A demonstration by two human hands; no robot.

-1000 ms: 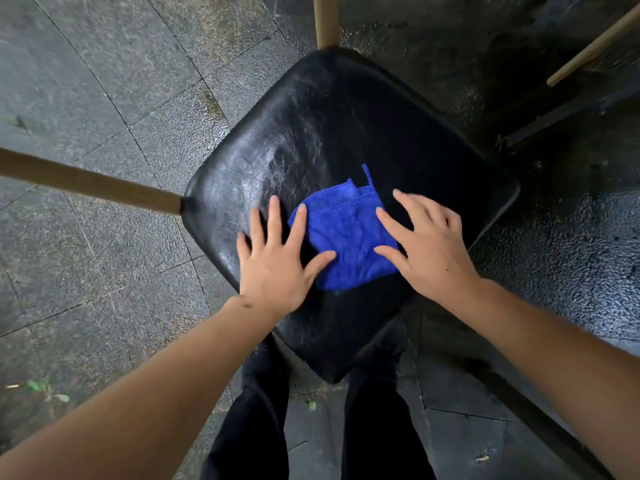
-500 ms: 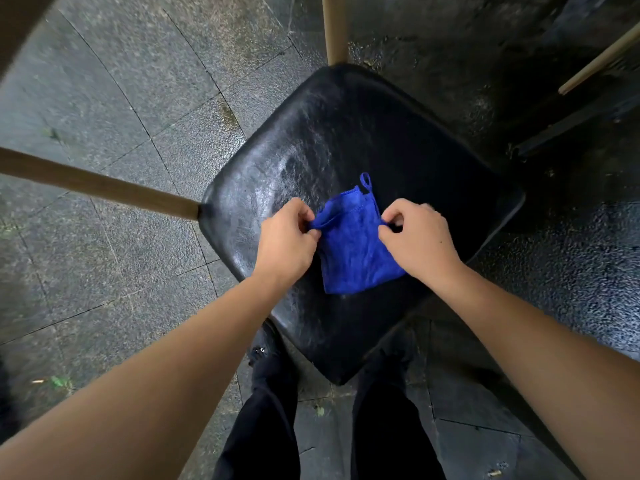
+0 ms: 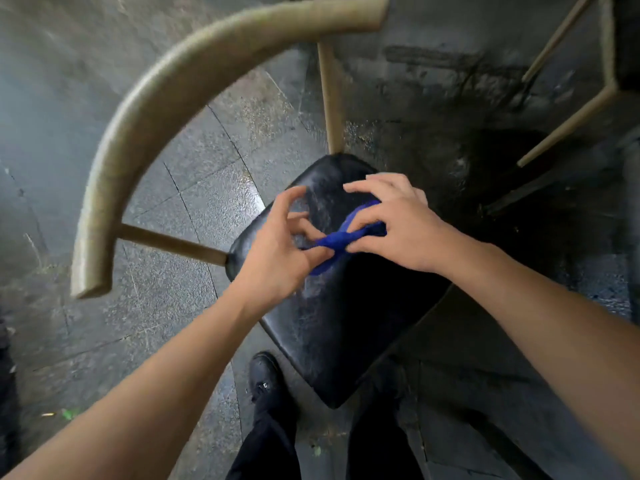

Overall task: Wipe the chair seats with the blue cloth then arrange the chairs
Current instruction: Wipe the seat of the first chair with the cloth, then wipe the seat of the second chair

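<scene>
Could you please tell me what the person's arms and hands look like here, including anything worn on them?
Both forearms are bare right to the frame edge: no sleeves show. The left hand and right hand have no gloves, rings, watch or bracelets visible.

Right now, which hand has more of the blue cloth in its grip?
The right hand: the blue cloth is bunched under its fingers, while the left hand only pinches the cloth's trailing end above the black chair seat.

Seat (image 3: 332,317): glossy, creased black leather-like covering. Cloth (image 3: 341,239): soft blue fabric. Backrest (image 3: 145,123): matt, wood-like. Floor (image 3: 194,174): rough stone.
</scene>
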